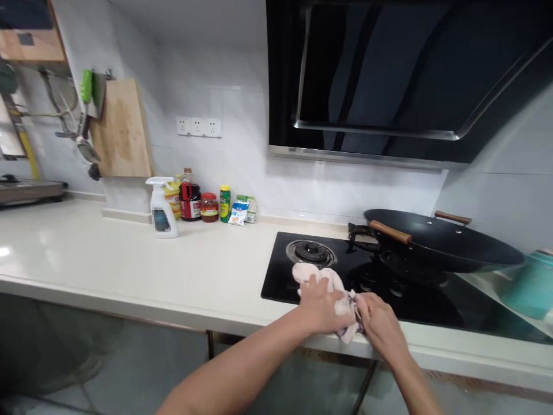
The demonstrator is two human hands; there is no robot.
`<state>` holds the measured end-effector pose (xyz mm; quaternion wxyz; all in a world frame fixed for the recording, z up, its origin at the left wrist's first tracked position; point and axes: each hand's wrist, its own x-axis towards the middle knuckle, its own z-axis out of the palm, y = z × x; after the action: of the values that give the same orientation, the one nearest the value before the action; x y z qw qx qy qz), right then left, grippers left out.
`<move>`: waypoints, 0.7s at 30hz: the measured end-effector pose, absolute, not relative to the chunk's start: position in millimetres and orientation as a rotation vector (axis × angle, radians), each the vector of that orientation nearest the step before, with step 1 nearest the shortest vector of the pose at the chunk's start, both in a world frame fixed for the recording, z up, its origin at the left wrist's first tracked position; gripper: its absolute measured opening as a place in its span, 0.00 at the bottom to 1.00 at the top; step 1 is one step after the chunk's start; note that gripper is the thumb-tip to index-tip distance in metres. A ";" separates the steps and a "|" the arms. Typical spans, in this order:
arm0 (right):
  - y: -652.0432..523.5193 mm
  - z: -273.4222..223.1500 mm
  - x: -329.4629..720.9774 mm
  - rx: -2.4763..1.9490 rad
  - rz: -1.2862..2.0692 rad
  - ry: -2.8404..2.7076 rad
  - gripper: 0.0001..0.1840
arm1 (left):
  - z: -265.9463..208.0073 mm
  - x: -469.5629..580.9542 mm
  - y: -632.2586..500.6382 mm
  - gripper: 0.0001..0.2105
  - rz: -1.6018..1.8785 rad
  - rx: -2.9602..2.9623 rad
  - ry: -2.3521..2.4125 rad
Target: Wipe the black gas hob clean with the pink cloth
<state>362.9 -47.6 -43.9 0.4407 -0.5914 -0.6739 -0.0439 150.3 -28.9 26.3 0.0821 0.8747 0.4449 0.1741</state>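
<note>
A pale pink cloth (332,279) lies bunched over the front left part of the black gas stove (276,276), with one end drooping at the counter's front edge. My left hand (322,302) presses down on the cloth, its fingers curled into the fabric. Close beside it, my right hand (379,320) pinches the cloth's right end. Just behind the cloth is the left burner (311,252), which has no pan on it.
A large black wok (444,239) with wooden handles sits on the stove's right side, near a teal container (529,285). A white spray bottle (162,208) and several condiments, including a red-lidded jar (209,208), stand along the wall. The black range hood (371,75) overhangs the stove.
</note>
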 end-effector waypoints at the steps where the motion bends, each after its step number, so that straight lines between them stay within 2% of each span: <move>1: -47.6 -43.5 364.4 -1.480 -0.055 -1.621 0.30 | 26.7 162.8 -25.4 0.38 0.524 2.629 1.314; 5: -44.7 -42.9 374.6 -1.490 0.117 -1.437 0.32 | 31.7 192.9 -9.2 0.40 0.502 2.611 1.375; 10: -39.0 -46.0 376.5 -1.463 0.094 -1.478 0.33 | 35.6 164.3 6.2 0.35 0.510 2.576 1.499; 18: -39.1 -46.6 375.3 -1.538 0.066 -1.566 0.33 | 41.0 -17.7 27.8 0.28 0.591 2.332 2.097; 21: -38.3 -48.4 374.7 -1.557 0.018 -1.622 0.31 | 47.3 -94.8 22.2 0.31 0.589 2.213 2.356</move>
<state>374.7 -38.3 -48.4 0.4318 -0.6245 -0.6507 0.0074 -94.8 22.2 47.3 -0.0718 0.6718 0.7153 0.1788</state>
